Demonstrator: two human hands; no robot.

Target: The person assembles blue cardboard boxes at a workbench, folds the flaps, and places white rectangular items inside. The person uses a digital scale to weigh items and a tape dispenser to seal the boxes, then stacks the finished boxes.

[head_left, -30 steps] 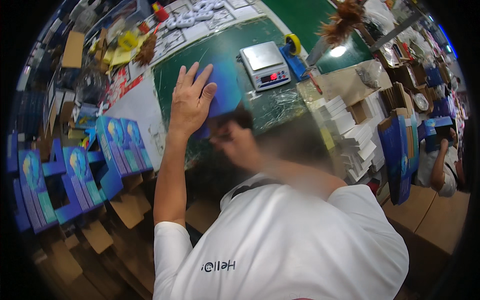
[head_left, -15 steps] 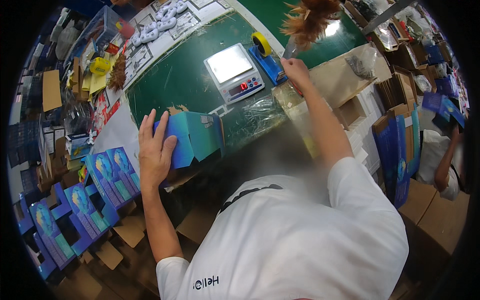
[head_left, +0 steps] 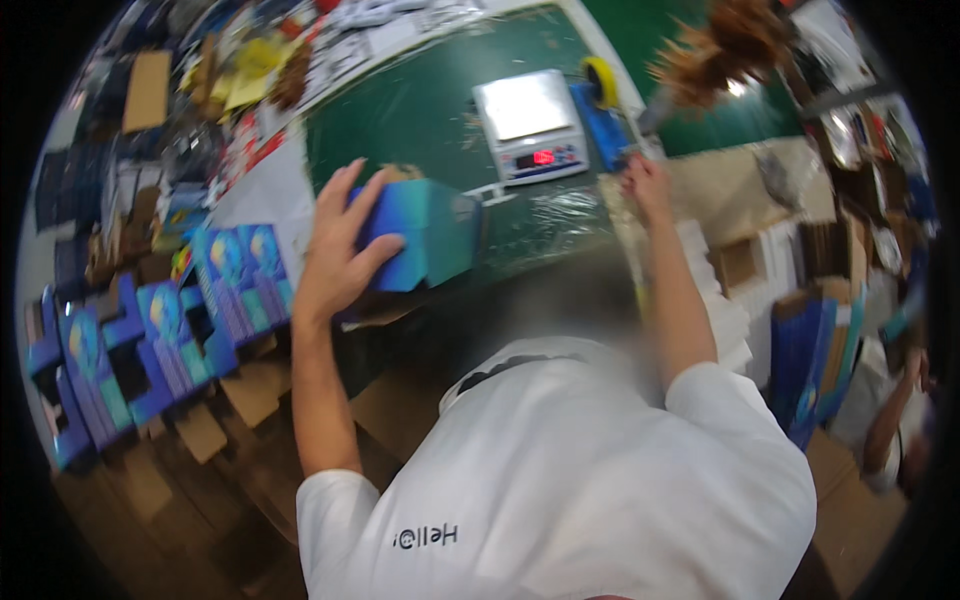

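Left hand point(head_left: 335, 255) gripping blue box point(head_left: 420, 232), right hand point(head_left: 645, 185) perhaps empty

Left hand point(head_left: 335, 255) fingers spread, grip closed; right hand point(head_left: 645, 185) reaching forward, arm extended

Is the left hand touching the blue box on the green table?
Touching. The head view shows the left hand spread over the blue box, fingers on its top, thumb pressed against its side.
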